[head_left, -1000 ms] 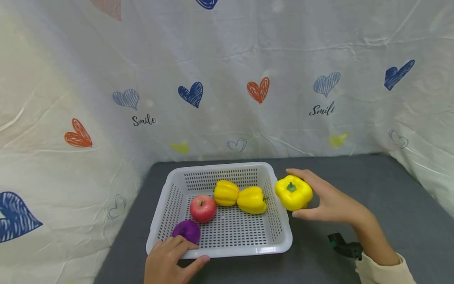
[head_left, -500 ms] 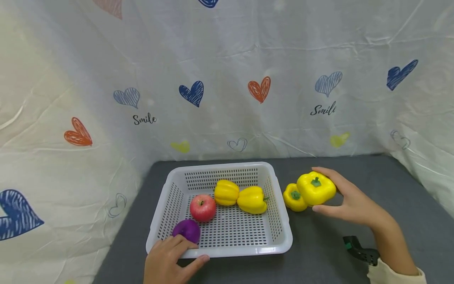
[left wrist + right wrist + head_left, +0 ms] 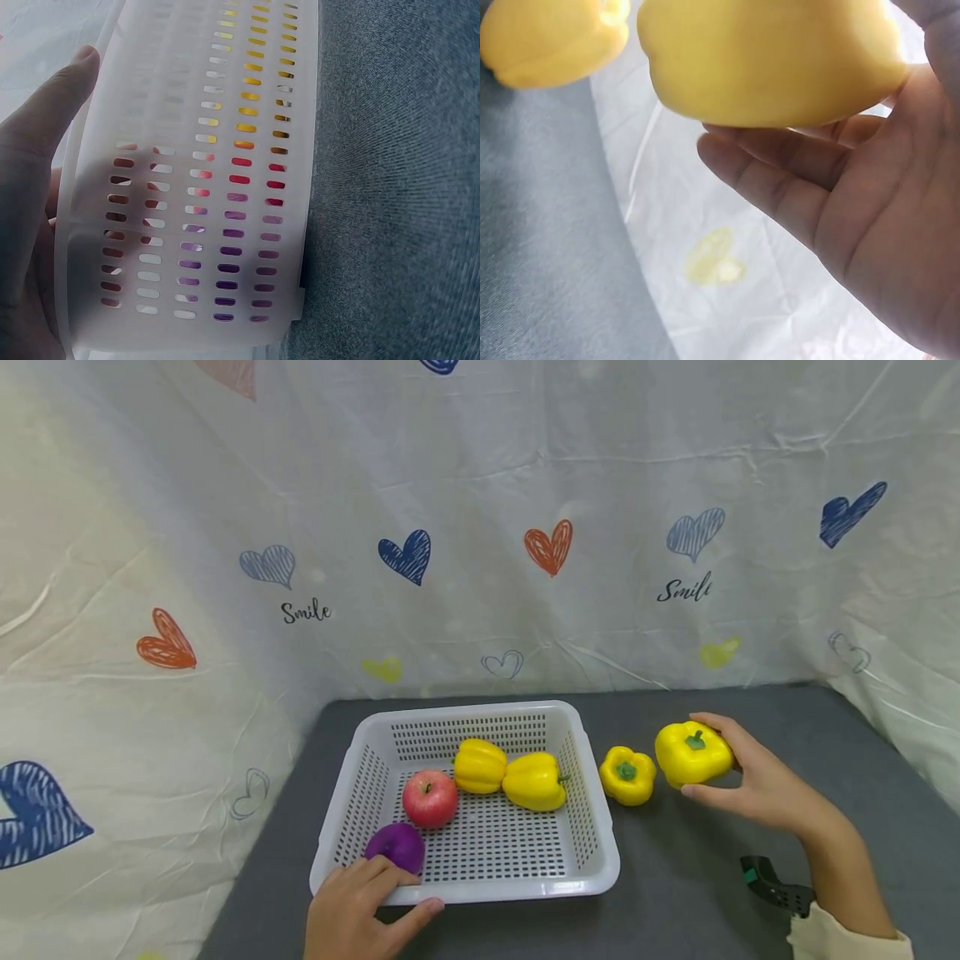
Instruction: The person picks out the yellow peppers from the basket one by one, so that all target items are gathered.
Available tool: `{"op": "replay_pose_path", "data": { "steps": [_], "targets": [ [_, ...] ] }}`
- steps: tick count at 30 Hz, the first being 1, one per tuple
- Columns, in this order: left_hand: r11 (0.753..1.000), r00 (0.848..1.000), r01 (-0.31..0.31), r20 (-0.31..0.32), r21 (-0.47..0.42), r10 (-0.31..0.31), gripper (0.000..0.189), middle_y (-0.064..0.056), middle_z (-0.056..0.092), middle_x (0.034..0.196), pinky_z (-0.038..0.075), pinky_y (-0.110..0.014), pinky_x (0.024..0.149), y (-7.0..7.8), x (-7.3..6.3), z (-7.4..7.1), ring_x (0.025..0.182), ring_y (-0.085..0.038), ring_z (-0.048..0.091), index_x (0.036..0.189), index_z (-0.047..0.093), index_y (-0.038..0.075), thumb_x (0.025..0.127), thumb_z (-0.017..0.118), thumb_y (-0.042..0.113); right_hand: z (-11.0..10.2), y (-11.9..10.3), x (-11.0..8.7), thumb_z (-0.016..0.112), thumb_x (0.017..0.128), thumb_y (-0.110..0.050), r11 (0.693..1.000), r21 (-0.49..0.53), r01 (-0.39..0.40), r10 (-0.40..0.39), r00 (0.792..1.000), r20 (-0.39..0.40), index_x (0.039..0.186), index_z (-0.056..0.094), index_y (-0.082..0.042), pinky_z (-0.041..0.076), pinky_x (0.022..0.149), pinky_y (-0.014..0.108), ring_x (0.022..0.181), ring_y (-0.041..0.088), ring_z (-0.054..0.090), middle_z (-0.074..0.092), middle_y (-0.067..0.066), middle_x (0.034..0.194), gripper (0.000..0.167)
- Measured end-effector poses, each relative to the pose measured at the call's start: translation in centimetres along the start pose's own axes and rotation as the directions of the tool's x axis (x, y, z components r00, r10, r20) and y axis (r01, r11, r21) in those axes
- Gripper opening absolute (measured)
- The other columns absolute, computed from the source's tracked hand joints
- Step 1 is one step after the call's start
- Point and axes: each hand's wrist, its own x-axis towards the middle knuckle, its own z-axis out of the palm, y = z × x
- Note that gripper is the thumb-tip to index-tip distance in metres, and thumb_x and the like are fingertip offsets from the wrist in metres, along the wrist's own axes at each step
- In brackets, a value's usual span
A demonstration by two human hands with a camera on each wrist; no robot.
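My right hand [image 3: 757,777] grips a yellow bell pepper [image 3: 692,753] between thumb and fingers, to the right of the basket. In the right wrist view the pepper [image 3: 772,64] hangs above the table level, its underside against the fingers. Another yellow bell pepper [image 3: 627,775] stands on the table between that hand and the white plastic basket [image 3: 540,888]. My left hand [image 3: 360,910] holds the basket's near rim, thumb outside and fingers over the inside. Within the basket lie a red apple [image 3: 430,799], a purple round fruit or vegetable [image 3: 395,847] and two yellow bell peppers [image 3: 480,766].
The dark grey table [image 3: 675,885] reaches back to a pale curtain [image 3: 480,468] printed with hearts. A black strap-like piece [image 3: 776,887] shows at the right wrist, near a cream sleeve [image 3: 847,935].
My right hand has moved right with its bell pepper, away from the basket. This uncovers the pepper standing beside the basket. The left hand and the basket stay put.
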Motion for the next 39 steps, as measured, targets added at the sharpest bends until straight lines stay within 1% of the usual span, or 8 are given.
{"op": "replay_pose_path", "data": {
  "steps": [4, 9, 12, 15, 18, 26, 30, 39],
  "targets": [
    [1.0, 1.0, 0.0, 0.002, 0.003, 0.0, 0.037, 0.029, 0.054, 0.078, 0.037, -0.023, 0.059, 0.1, 0.0, 0.0, 0.069, 0.002, 0.048, 0.079, 0.07, 0.036, 0.07, 0.078, 0.071, -0.1, 0.5, 0.1, 0.086, 0.082, -0.018, 0.999, -0.007, -0.032, 0.032, 0.999, 0.02, 0.15, 0.03, -0.003, 0.048, 0.08, 0.021, 0.105, 0.007, 0.051, 0.044, 0.02, 0.135, 0.089],
    [1.0, 1.0, 0.021, 0.017, 0.005, -0.022, 0.038, 0.029, 0.054, 0.078, 0.037, -0.023, 0.059, 0.2, 0.0, 0.0, 0.069, 0.002, 0.048, 0.078, 0.071, 0.036, 0.071, 0.075, 0.073, -0.1, 1.3, 0.3, 0.085, 0.083, -0.022, 0.995, -0.044, -0.086, 0.088, 0.994, 0.06, 0.148, 0.027, 0.002, 0.05, 0.078, 0.03, 0.108, 0.031, 0.054, 0.044, 0.026, 0.134, 0.09],
    [1.0, 1.0, 0.022, 0.02, 0.007, -0.022, 0.038, 0.029, 0.054, 0.078, 0.037, -0.023, 0.059, 0.2, 0.0, -0.1, 0.069, 0.002, 0.048, 0.078, 0.071, 0.036, 0.071, 0.076, 0.073, 0.1, 2.1, 0.4, 0.085, 0.083, -0.024, 0.992, -0.072, -0.099, 0.104, 0.992, 0.073, 0.147, 0.026, 0.005, 0.051, 0.079, 0.04, 0.107, 0.039, 0.054, 0.044, 0.029, 0.132, 0.091],
    [1.0, 1.0, 0.017, 0.015, 0.005, -0.017, 0.037, 0.029, 0.054, 0.078, 0.037, -0.023, 0.059, 0.2, 0.1, -0.2, 0.068, 0.002, 0.047, 0.078, 0.071, 0.036, 0.071, 0.076, 0.072, 0.5, 2.8, 0.5, 0.085, 0.083, -0.026, 0.99, -0.093, -0.105, 0.111, 0.991, 0.07, 0.146, 0.026, 0.006, 0.049, 0.08, 0.05, 0.107, 0.041, 0.054, 0.044, 0.03, 0.132, 0.091],
    [1.0, 1.0, 0.015, 0.014, 0.003, -0.015, 0.037, 0.029, 0.053, 0.077, 0.039, -0.023, 0.06, 0.2, 0.3, -0.2, 0.068, 0.002, 0.046, 0.078, 0.071, 0.035, 0.071, 0.076, 0.072, 0.9, 3.4, 0.6, 0.085, 0.083, -0.027, 0.989, -0.092, -0.113, 0.12, 0.99, 0.073, 0.145, 0.026, 0.007, 0.047, 0.081, 0.054, 0.107, 0.042, 0.054, 0.044, 0.032, 0.132, 0.092],
    [1.0, 1.0, 0.004, 0.015, 0.0, -0.004, 0.036, 0.027, 0.055, 0.078, 0.04, -0.024, 0.061, 0.1, 0.4, -0.1, 0.069, 0.001, 0.049, 0.079, 0.072, 0.034, 0.069, 0.08, 0.068, 1.4, 4.5, 0.5, 0.085, 0.083, -0.028, 0.986, -0.097, -0.133, 0.142, 0.986, 0.09, 0.145, 0.026, 0.007, 0.048, 0.079, 0.053, 0.104, 0.041, 0.055, 0.045, 0.033, 0.13, 0.092],
    [1.0, 1.0, 0.001, 0.012, 0.001, -0.001, 0.037, 0.028, 0.055, 0.078, 0.04, -0.024, 0.061, 0.0, 0.3, -0.1, 0.069, 0.001, 0.049, 0.078, 0.071, 0.034, 0.07, 0.078, 0.07, 1.9, 5.0, 0.5, 0.085, 0.082, -0.027, 0.986, -0.103, -0.13, 0.14, 0.985, 0.099, 0.145, 0.027, 0.007, 0.048, 0.078, 0.051, 0.102, 0.039, 0.055, 0.047, 0.032, 0.128, 0.092],
    [1.0, 0.999, 0.025, 0.037, 0.004, -0.025, 0.037, 0.029, 0.054, 0.078, 0.04, -0.025, 0.062, 0.3, 0.1, -0.1, 0.069, 0.001, 0.048, 0.078, 0.073, 0.035, 0.07, 0.077, 0.072, 2.6, 5.6, 0.4, 0.085, 0.082, -0.03, 0.985, -0.088, -0.149, 0.16, 0.98, 0.123, 0.144, 0.027, 0.006, 0.048, 0.075, 0.048, 0.099, 0.035, 0.056, 0.048, 0.032, 0.126, 0.092]
  ]
}}
